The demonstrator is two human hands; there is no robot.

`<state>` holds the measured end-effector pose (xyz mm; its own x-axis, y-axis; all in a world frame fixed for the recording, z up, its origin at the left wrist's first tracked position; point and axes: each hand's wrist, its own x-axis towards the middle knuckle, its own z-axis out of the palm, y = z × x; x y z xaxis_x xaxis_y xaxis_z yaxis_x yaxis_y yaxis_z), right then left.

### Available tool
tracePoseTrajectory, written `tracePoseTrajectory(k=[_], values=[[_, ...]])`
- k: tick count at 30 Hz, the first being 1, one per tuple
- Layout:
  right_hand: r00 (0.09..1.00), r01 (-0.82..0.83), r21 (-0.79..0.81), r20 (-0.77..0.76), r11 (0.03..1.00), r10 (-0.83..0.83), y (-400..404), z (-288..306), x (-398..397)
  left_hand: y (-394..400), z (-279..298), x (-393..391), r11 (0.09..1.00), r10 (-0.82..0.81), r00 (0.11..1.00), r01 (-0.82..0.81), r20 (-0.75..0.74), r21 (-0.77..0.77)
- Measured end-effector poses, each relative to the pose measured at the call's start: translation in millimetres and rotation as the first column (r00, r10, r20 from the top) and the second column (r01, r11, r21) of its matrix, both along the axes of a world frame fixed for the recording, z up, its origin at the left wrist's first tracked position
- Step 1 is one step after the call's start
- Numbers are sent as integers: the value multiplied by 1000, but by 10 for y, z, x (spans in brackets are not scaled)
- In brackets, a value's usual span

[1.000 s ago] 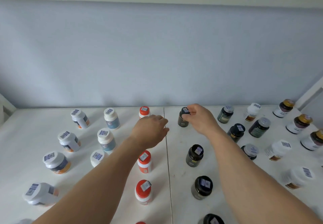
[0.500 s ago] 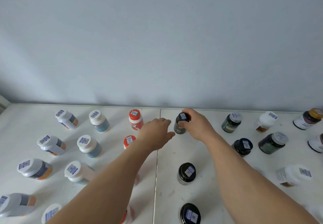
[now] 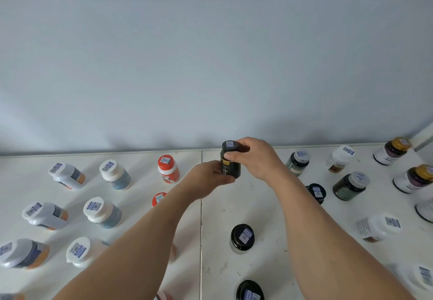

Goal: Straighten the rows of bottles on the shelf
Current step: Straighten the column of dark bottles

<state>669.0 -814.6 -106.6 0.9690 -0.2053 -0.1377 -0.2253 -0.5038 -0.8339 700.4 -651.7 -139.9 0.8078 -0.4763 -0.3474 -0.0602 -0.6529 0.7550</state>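
Near the shelf's [image 3: 257, 206] back edge, both hands clamp one upright black-capped dark bottle [image 3: 230, 162]: left hand [image 3: 208, 179] around its base, right hand [image 3: 256, 159] at the cap.

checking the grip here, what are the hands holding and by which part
Both hold the dark bottle at the back of the shelf: the right hand grips its upper part at the black cap, the left hand its lower body.

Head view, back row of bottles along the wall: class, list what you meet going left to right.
White bottle with orange label → white-capped blue bottle → red-capped bottle → black bottle held in both hands → dark green bottle → white bottle → gold-capped bottle.
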Motion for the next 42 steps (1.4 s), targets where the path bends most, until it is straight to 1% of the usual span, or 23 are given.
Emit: tracePoseTrajectory(k=[3, 8, 10, 12, 14, 15, 16, 17, 19, 20, 23, 28, 30, 33, 35, 38, 42], values=[[1000, 12, -22, 11, 1000, -12, 4, 31, 20, 10, 10, 39, 996, 13, 998, -18, -67, -84], [1000, 14, -17, 15, 1000, -14, -5, -2, 44, 14, -11, 110, 998, -10, 997, 5, -74, -60], [1000, 11, -18, 19, 1000, -11, -11, -20, 56, 11, -20, 127, 999, -20, 999, 18, -50, -35], [1000, 11, -29, 21, 1000, -11, -19, -52, 68, 4, -54, 147, 996, -53, 998, 50, 36, 76], [1000, 8, -39, 17, 999, -7, -27, -99, 75, 3, -94, 162, 955, -144, 969, 84, 200, 284], [1000, 3, -39, 12, 999, -2, -28, -127, 75, 6, -115, 166, 910, -226, 930, 96, 289, 402], [1000, -3, -35, 6, 999, 3, -29, -162, 75, 11, -134, 171, 860, -317, 873, 99, 370, 501], [1000, -8, -28, -1, 1000, 8, -26, -200, 72, 21, -158, 180, 817, -397, 809, 97, 433, 568], [1000, -8, -13, -17, 1000, 8, -20, -298, 67, 38, -198, 198, 771, -493, 710, 88, 503, 631], [1000, -6, -6, -25, 1000, 5, -15, -352, 65, 47, -213, 203, 759, -515, 683, 82, 517, 646], [999, 1, 0, -42, 1000, -1, 11, -495, 55, 64, -238, 193, 737, -534, 665, 62, 523, 674], [999, -7, 13, -34, 1000, 7, 47, -576, 39, 108, -247, 141, 742, -526, 665, 56, 530, 668], [999, -18, -4, -38, 1000, 17, 44, -572, 35, 125, -235, 100, 748, -513, 678, 52, 526, 662], [997, -25, -36, -67, 999, 23, 45, -545, -16, 140, -186, 27, 751, -502, 673, 27, 544, 659], [996, -34, -87, -88, 996, 27, 48, -511, -89, 139, -115, -35, 753, -496, 667, 10, 556, 658], [991, -64, -226, -130, 972, 35, 49, -454, -250, 135, -4, -151, 749, -501, 642, -13, 580, 663], [972, -201, -430, -197, 880, 125, 98, -292, -493, 123, 130, -376, 760, -500, 596, -46, 629, 648]])
